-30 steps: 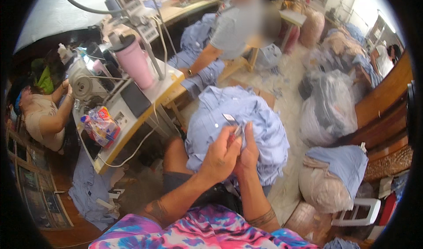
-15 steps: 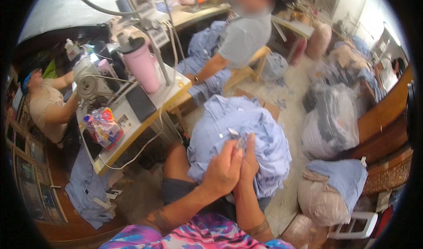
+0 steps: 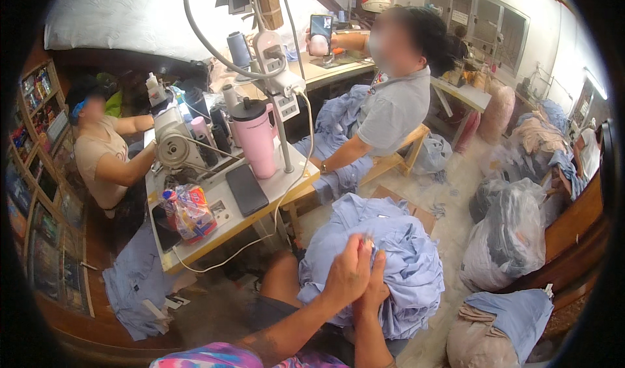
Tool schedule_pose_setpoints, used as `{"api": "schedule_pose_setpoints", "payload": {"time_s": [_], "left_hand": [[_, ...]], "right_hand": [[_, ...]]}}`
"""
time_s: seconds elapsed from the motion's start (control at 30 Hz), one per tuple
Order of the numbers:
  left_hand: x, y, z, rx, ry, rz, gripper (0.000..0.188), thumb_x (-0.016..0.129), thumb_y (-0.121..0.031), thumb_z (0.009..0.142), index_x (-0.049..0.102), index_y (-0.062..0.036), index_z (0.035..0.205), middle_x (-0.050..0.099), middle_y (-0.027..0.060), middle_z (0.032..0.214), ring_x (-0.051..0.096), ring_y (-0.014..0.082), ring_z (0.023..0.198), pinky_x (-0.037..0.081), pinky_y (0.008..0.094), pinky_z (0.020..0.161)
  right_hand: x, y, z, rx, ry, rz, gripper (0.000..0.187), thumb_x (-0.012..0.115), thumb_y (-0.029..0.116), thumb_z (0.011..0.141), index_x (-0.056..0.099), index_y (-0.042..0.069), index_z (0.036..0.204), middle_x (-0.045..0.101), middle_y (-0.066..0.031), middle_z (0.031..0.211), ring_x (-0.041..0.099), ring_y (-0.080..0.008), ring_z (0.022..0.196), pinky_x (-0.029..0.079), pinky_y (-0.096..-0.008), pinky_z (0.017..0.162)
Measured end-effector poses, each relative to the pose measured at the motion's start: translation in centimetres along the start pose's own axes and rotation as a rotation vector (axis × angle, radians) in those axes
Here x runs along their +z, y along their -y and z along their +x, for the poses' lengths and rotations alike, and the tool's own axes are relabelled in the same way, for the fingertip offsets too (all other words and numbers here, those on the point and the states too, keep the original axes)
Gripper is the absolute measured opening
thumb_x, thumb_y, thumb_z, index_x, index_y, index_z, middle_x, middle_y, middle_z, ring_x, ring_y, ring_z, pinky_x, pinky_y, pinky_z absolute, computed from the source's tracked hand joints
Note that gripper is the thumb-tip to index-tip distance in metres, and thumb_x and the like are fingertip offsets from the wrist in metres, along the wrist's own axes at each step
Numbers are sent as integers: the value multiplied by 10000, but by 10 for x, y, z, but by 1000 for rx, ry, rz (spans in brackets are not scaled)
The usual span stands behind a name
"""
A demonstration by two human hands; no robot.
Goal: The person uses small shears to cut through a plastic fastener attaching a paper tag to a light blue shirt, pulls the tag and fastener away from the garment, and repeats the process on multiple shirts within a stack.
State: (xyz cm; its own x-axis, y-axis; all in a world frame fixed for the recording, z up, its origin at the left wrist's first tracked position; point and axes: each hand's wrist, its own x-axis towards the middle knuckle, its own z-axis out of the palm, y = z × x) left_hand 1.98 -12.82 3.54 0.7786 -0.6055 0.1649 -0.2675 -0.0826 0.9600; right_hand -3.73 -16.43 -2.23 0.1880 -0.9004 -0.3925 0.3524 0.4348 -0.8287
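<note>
A big heap of light blue cloth, seemingly shirts, rests before me at my lap. My left hand and my right hand are held together above it. Pinched in the left fingertips is a small shiny metal tool with a reddish spot; blur hides its exact kind. My right hand is closed close against the left, thumb up, and what its fingers hold is hidden. A small white patch lies on the cloth just beyond my hands.
On the left, a sewing table bears a machine, a pink tumbler, a dark phone and a colourful plastic packet. Two co-workers sit beyond. Right: a clear bag and a cloth-topped bundle.
The view has tilted up, so everything sits lower and further right. My hands stay together over the heap. The tool's pale tip, plain before, is now blurred at my fingertips.
</note>
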Motion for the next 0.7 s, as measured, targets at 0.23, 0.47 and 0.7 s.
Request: {"api": "schedule_pose_setpoints", "payload": {"time_s": [0.23, 0.47, 0.7], "left_hand": [[-32, -2, 41, 54, 182, -229, 263, 619, -229, 1033, 650, 8, 1142, 585, -6, 826, 517, 55, 749, 455, 271, 653], [-9, 30, 11, -348, 474, -594, 291, 720, -322, 993, 684, -61, 1118, 518, -68, 697, 446, 34, 494, 343, 222, 414], [-14, 2, 23, -245, 448, -537, 208, 719, -264, 992, 695, -60, 1024, 550, -83, 776, 447, 15, 624, 357, 237, 505]], "right_hand": [[-12, 14, -5, 153, 9, 42, 302, 745, 390, 977, 729, 92, 924, 534, 62, 633, 430, -60, 500, 344, -244, 482], [-4, 34, -5, 159, 254, 182, 376, 652, 391, 1034, 709, 55, 1192, 647, 48, 805, 530, -47, 586, 414, -224, 530], [-9, 38, -3, 227, 242, 227, 243, 646, 367, 1039, 701, 130, 1041, 515, 80, 709, 377, -40, 523, 292, -238, 478]]}}
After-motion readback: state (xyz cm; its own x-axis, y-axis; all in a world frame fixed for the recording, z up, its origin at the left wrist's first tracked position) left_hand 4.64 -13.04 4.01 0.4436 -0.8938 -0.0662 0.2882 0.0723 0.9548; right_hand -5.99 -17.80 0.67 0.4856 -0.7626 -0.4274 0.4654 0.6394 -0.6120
